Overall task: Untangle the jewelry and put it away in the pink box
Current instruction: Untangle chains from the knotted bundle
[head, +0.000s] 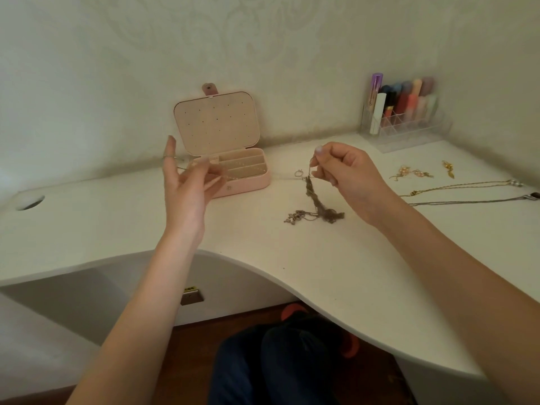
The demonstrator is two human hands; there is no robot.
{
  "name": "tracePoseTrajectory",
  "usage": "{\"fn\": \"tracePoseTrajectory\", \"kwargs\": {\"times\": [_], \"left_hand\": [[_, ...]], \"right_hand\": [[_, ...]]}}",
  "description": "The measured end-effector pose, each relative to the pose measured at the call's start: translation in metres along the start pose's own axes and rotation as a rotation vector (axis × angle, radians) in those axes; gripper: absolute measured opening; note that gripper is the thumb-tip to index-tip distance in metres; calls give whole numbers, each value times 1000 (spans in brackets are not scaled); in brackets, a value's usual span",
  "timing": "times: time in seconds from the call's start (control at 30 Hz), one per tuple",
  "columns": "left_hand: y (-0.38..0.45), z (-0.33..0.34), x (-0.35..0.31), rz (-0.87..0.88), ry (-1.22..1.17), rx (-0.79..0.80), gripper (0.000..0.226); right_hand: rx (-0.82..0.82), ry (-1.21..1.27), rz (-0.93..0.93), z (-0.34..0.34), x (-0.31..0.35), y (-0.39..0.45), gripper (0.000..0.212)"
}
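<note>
While our right hand (343, 168) pinches the tangle (317, 204) right of the box (233, 171), our left hand (187, 182), raised, fingers blurred, holds a chain (280, 178).

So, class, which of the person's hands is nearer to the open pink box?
Left. The left hand is raised right in front of the pink box, overlapping it in view; the right hand is off to its right.

One pink box (233, 171), two hands (187, 188).
</note>
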State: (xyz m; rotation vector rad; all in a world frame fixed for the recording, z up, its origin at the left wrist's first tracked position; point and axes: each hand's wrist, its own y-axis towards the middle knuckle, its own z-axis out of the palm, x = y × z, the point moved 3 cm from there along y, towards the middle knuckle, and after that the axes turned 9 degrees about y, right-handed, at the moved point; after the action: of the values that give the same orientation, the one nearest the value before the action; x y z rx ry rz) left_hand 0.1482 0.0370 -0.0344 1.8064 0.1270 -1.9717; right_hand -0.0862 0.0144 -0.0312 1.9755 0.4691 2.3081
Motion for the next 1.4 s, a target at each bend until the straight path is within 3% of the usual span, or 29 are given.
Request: {"fn": "tracePoseTrajectory", "kwargs": {"times": [0.27, 0.4, 0.47, 0.5, 0.6, 0.7, 0.83, 0.93, 1.0, 1.1, 1.2, 1.27, 1.4], "left_hand": [[1, -2, -5, -78, -197, 19, 65], [-2, 2, -5, -183, -117, 5, 36], [-2, 4, -5, -265, -67, 41, 15], [-3, 5, -5, -296, -32, 63, 16], [-6, 7, -8, -332, 43, 91, 33], [-6, 5, -15, -347, 50, 61, 47], [0, -4, -25, -361, 30, -7, 56], [4, -7, -30, -360, 56, -18, 60], [4, -8, -33, -355, 81, -21, 60], [3, -7, -36, -362, 82, -16, 62], [3, -7, -36, -384, 69, -9, 67], [3, -7, -36, -397, 72, -8, 69], [2, -2, -36, -404, 99, 21, 68]], "right_hand": [[71, 275, 88, -1, 3, 0, 24], [154, 227, 95, 4, 5, -4, 24], [169, 148, 80, 4, 6, -5, 23], [163, 84, 66, 4, 7, -5, 23], [161, -126, 24, 3, 11, -8, 22], [185, -251, 43, 0, 16, -11, 34], [210, -317, 12, -6, 17, -8, 55], [211, -392, 39, -9, 6, -2, 55], [190, -572, 45, -11, -3, 0, 57], [183, -892, 13, -12, -8, -1, 42], [199, -1059, -64, -6, -2, -3, 21], [204, -1112, -70, -3, 1, -4, 36], [320, -1227, -42, 5, -2, -7, 92]]}}
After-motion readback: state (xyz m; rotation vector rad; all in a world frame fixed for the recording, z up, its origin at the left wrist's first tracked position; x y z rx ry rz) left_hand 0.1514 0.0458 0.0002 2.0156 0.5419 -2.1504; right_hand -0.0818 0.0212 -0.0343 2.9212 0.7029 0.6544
